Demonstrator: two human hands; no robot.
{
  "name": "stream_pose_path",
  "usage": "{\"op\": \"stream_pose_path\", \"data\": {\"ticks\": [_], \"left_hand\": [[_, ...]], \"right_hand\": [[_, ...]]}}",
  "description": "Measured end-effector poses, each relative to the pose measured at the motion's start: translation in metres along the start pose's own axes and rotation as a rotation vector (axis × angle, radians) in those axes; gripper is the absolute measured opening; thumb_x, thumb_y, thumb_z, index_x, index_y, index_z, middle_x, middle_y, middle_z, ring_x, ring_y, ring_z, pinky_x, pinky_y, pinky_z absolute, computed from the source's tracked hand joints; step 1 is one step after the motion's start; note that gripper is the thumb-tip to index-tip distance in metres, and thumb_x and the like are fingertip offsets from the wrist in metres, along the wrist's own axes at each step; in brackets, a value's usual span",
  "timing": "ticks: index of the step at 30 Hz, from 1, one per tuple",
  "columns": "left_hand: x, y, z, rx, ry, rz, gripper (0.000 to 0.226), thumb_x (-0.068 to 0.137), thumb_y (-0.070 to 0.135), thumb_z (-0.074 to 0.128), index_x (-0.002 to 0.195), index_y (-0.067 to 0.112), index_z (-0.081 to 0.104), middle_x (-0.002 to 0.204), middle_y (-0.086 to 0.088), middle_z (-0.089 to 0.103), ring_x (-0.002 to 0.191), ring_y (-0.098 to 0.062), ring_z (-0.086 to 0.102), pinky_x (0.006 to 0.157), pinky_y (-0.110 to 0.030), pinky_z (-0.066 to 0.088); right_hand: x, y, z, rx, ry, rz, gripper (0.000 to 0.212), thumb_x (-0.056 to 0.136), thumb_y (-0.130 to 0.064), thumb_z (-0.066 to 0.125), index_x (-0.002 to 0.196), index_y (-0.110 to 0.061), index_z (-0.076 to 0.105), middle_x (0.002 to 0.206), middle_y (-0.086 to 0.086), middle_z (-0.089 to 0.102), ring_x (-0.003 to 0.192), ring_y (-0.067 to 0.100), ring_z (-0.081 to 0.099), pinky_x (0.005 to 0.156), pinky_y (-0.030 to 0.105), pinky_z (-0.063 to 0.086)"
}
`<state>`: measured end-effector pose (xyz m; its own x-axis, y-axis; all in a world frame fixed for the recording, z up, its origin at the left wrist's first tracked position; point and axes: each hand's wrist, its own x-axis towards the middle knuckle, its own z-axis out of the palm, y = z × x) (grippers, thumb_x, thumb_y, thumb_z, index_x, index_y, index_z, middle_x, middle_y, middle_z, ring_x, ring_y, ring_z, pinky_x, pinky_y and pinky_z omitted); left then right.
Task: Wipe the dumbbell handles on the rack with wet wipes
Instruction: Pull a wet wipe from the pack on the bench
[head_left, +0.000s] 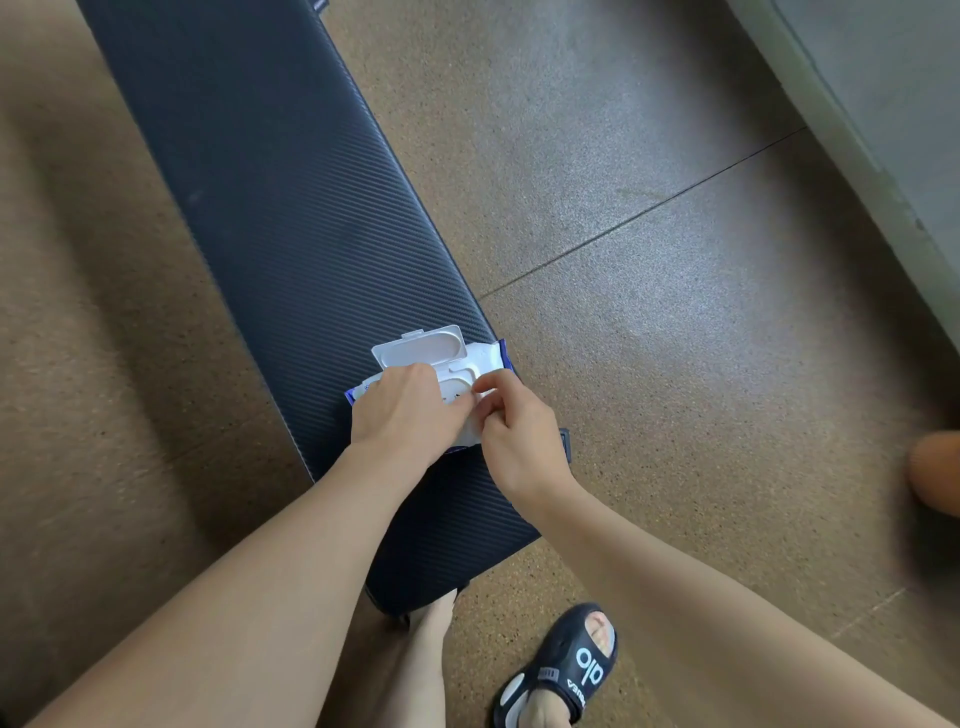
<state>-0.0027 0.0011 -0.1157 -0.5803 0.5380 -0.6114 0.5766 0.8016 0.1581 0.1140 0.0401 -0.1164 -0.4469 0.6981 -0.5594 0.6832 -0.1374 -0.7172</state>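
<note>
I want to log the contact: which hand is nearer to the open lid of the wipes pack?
Left. The left hand lies on the pack just below the lid; the right hand pinches at the opening, lower right.

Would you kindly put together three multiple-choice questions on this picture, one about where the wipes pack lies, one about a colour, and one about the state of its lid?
1. Where does the wipes pack lie?
A. on the floor
B. on the padded bench
C. on a rack shelf

2. What colour is the sandal?
A. red with yellow
B. green
C. dark with white marks

3. How is the pack's lid?
A. flipped open
B. snapped shut
C. torn off

Answers:
1. B, the pack rests on the ribbed dark pad near its close end.
2. C, the sandal is dark with white marks on the strap.
3. A, the white lid stands back from the opening, where the left hand and right hand meet.
</note>
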Motion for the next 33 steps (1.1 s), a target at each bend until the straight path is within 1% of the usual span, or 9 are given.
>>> {"op": "stream_pose_path", "data": {"ticks": [2,5,8,10,13,19,24,29,33], "left_hand": [[0.004,0.001,0.000,0.020,0.004,-0.007,0.049,0.091,0.062,0.055,0.091,0.013,0.062,0.078,0.001,0.050,0.076,-0.024,0.052,0.060,-0.032,0.036],[0.011,-0.003,0.000,0.005,0.005,-0.001,0.046,0.091,0.057,0.057,0.091,0.012,0.067,0.091,-0.006,0.067,0.084,-0.028,0.062,0.063,-0.033,0.041],[0.008,0.001,-0.001,0.051,0.028,0.000,0.046,0.091,0.058,0.056,0.094,0.012,0.063,0.094,-0.002,0.063,0.093,-0.030,0.064,0.068,-0.033,0.040],[0.007,0.009,-0.003,0.099,0.039,0.005,0.041,0.092,0.056,0.057,0.093,0.016,0.055,0.094,-0.004,0.058,0.099,-0.031,0.063,0.070,-0.034,0.037],[0.008,0.017,-0.004,0.135,0.032,-0.003,0.036,0.091,0.052,0.059,0.089,0.017,0.050,0.095,-0.005,0.061,0.100,-0.031,0.063,0.071,-0.034,0.036],[0.005,0.017,0.002,0.075,0.035,-0.033,0.043,0.093,0.048,0.058,0.071,0.016,0.040,0.068,0.002,0.037,0.075,-0.025,0.046,0.066,-0.033,0.035],[0.002,0.004,0.002,0.059,0.057,0.027,0.026,0.093,0.032,0.052,0.077,0.012,0.050,0.079,-0.005,0.054,0.075,-0.027,0.048,0.064,-0.034,0.037],[0.003,-0.003,0.000,0.077,0.022,0.057,0.044,0.092,0.059,0.055,0.086,0.016,0.062,0.086,-0.001,0.059,0.078,-0.026,0.053,0.063,-0.033,0.039],[0.010,-0.002,-0.001,0.125,0.018,0.067,0.049,0.089,0.064,0.056,0.089,0.015,0.063,0.095,-0.005,0.063,0.085,-0.030,0.058,0.066,-0.034,0.039]], "right_hand": [[-0.002,-0.001,-0.001,0.041,0.013,0.035,0.033,0.084,0.004,0.037,0.104,-0.016,0.056,0.089,-0.002,0.063,0.087,0.019,0.058,0.082,0.038,0.049],[0.002,-0.003,-0.005,0.062,0.005,0.070,0.034,0.083,0.005,0.038,0.104,-0.015,0.056,0.086,-0.003,0.061,0.081,0.017,0.055,0.076,0.035,0.048],[0.005,-0.006,-0.006,0.083,-0.025,0.102,0.035,0.081,0.006,0.040,0.103,-0.015,0.058,0.084,-0.001,0.061,0.077,0.016,0.053,0.068,0.030,0.043],[0.006,-0.006,-0.005,0.092,-0.037,0.119,0.034,0.077,0.004,0.041,0.098,-0.014,0.060,0.085,0.001,0.063,0.080,0.020,0.055,0.071,0.034,0.047],[0.012,-0.005,-0.006,0.120,-0.025,0.159,0.035,0.064,-0.008,0.038,0.091,-0.018,0.060,0.087,0.005,0.067,0.089,0.031,0.063,0.084,0.047,0.056],[0.017,-0.006,-0.006,0.139,-0.036,0.194,0.036,0.062,-0.008,0.037,0.085,-0.021,0.061,0.088,0.007,0.068,0.091,0.035,0.066,0.084,0.052,0.057],[0.018,-0.007,-0.007,0.126,-0.063,0.218,0.031,0.076,-0.001,0.040,0.087,-0.021,0.061,0.088,0.004,0.065,0.093,0.034,0.065,0.084,0.048,0.056],[0.021,-0.008,-0.004,0.190,-0.038,0.242,0.026,0.065,-0.011,0.041,0.078,-0.022,0.060,0.085,0.006,0.065,0.080,0.029,0.060,0.084,0.056,0.056],[0.022,-0.007,-0.004,0.214,-0.052,0.266,0.025,0.068,-0.004,0.042,0.079,-0.017,0.060,0.091,0.015,0.068,0.075,0.025,0.057,0.079,0.057,0.055]]}}
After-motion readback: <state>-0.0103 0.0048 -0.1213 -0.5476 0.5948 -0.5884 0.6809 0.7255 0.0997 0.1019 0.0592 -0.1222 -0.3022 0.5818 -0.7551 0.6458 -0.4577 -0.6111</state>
